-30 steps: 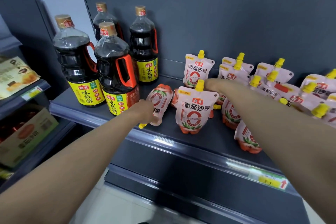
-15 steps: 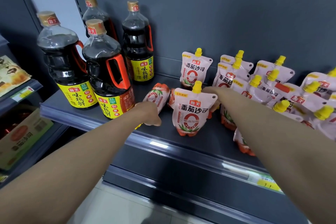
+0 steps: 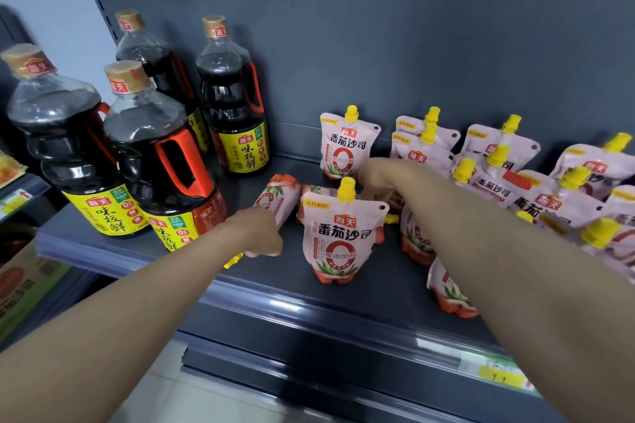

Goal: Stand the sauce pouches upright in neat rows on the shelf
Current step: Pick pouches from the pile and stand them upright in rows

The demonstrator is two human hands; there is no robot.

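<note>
Pink tomato-sauce pouches with yellow caps fill the dark shelf [image 3: 360,295]. One pouch [image 3: 340,233] stands upright near the front; another upright pouch [image 3: 345,144] stands behind it by the back wall. A pouch lying flat [image 3: 280,196] rests left of them, cap end toward me, and my left hand [image 3: 259,232] is closed over its near end. My right hand [image 3: 379,178] reaches behind the front pouch onto another flat pouch [image 3: 314,192]; its fingers are hidden. Several more pouches [image 3: 494,182] lean in a loose heap to the right.
Several large soy-sauce bottles [image 3: 154,154] stand at the shelf's left end, close to the flat pouch. A lower shelf with price tags [image 3: 501,371] runs below. Boxes [image 3: 24,282] sit on a neighbouring rack at far left.
The view has drifted slightly. My left hand stays on the flat pouch's near end. My right hand has slid a little further back behind the front upright pouch.
</note>
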